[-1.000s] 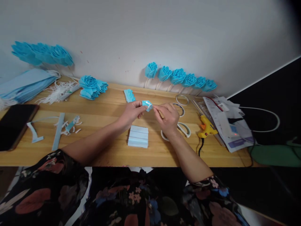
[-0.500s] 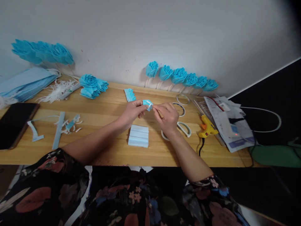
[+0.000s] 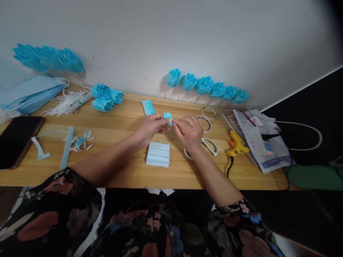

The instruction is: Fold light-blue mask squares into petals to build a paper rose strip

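Note:
My left hand (image 3: 150, 127) and my right hand (image 3: 189, 132) meet above the middle of the wooden table (image 3: 125, 171). Both pinch a small rolled piece of light blue material (image 3: 168, 117) between their fingertips. My right hand also seems to hold a thin wooden stick, mostly hidden by the fingers. A stack of folded light blue strips (image 3: 158, 154) lies on the table just below my hands. A small pleated blue piece (image 3: 148, 107) rests behind my left hand.
Finished blue roses on sticks (image 3: 206, 86) lean on the wall. More blue roses (image 3: 105, 96) and blue sheets (image 3: 28, 93) lie at left, with cut scraps (image 3: 68, 142) and a phone (image 3: 16, 140). White scissors (image 3: 207, 145), tape rings (image 3: 207, 112), a yellow glue gun (image 3: 236, 143) and papers (image 3: 258, 139) sit at right.
The blue piece has been rolled tighter and looks smaller between my fingertips. My hands have drawn slightly closer together; nothing else on the table has moved.

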{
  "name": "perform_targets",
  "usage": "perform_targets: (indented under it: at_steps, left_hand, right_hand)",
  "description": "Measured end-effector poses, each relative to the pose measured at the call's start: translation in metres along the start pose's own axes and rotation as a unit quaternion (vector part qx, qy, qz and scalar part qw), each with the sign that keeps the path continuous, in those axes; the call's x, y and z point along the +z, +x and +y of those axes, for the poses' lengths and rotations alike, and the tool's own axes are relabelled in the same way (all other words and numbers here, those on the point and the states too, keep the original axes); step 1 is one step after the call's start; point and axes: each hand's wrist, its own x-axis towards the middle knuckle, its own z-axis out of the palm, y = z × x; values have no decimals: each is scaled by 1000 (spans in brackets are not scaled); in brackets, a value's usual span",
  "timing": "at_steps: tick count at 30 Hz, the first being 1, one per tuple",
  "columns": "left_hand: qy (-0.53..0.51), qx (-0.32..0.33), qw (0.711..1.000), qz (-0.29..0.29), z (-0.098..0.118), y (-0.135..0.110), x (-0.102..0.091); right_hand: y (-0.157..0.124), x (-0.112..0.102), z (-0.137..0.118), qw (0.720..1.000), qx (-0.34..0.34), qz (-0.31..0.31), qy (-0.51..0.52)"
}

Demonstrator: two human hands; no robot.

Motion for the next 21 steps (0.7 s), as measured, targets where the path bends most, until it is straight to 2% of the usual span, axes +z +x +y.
perform_targets:
  at_steps: [6, 9, 11, 13, 16, 19, 21]
  left_hand:
    - [-10, -7, 1000, -2, -1, 5, -5]
    - [22, -8, 1000, -11, -1, 7, -8]
    - [65, -1, 998, -23, -1, 8, -10]
    - [111, 18, 993, -33, -2, 8, -12]
    - [153, 53, 986, -38, -5, 9, -12]
    - [174, 88, 980, -30, -7, 10, -11]
    - [184, 103, 977, -31, -7, 11, -11]
  right_hand:
    - [2, -4, -5, 999, -2, -27, 19]
    - [4, -6, -2, 990, 92, -6, 108]
    - [5, -7, 3, 960, 191, 4, 203]
    - [6, -6, 8, 913, 269, -14, 306]
    - [6, -3, 11, 852, 310, -80, 414]
    - [5, 1, 9, 829, 319, -129, 441]
    - [4, 4, 7, 825, 328, -132, 441]
